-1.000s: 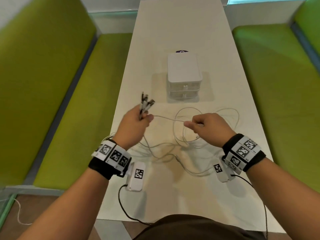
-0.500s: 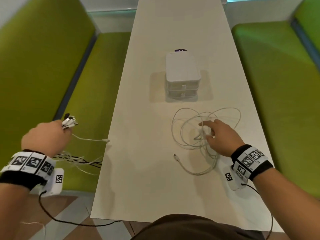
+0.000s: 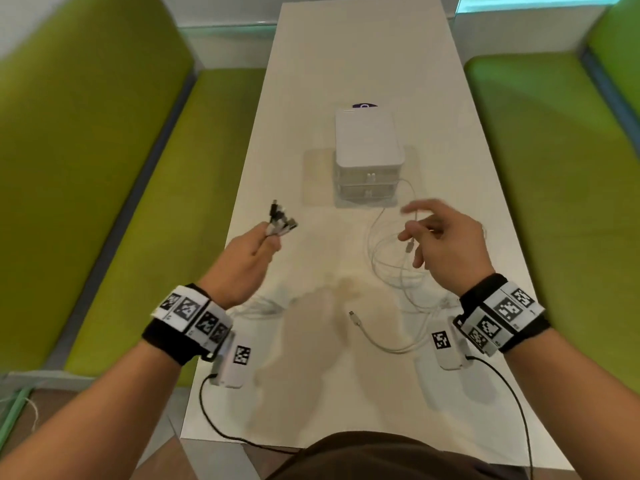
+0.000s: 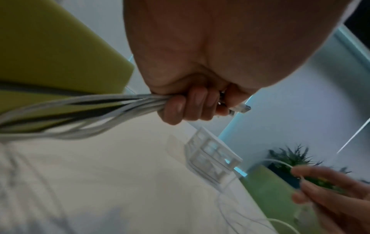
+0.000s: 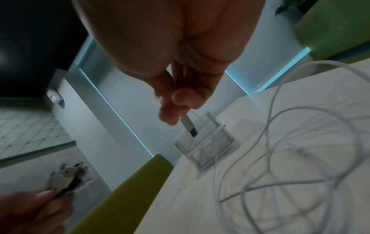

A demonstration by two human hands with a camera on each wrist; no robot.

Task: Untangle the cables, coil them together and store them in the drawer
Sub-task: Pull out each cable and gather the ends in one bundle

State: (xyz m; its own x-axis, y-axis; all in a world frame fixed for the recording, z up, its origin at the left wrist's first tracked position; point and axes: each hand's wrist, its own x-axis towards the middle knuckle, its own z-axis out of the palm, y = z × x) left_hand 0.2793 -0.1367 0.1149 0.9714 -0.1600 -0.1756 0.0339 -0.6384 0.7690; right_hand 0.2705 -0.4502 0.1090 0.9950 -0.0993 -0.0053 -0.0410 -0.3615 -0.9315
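Holding, left hand: your left hand [image 3: 242, 261] is fisted round a bundle of cables [image 4: 84, 114], white and black, their plugs [image 3: 282, 221] sticking up past your knuckles; the strands trail back toward your wrist.
Loose end: one white plug [image 3: 352, 314] lies on the table [image 3: 311, 393] between your wrists.
Right hand: your right hand [image 3: 446, 247] pinches a white plug [image 5: 188, 125] between thumb and fingertips, the other fingers spread loosely.
Loops: the white cable [image 3: 384, 251] lies in tangled loops on the table under and beside that hand, one strand reaching the drawer unit.
Drawers: the small white drawer unit [image 3: 369, 157] stands farther up the table, both drawers closed.
Sides: green benches [image 3: 104, 168] flank the table.
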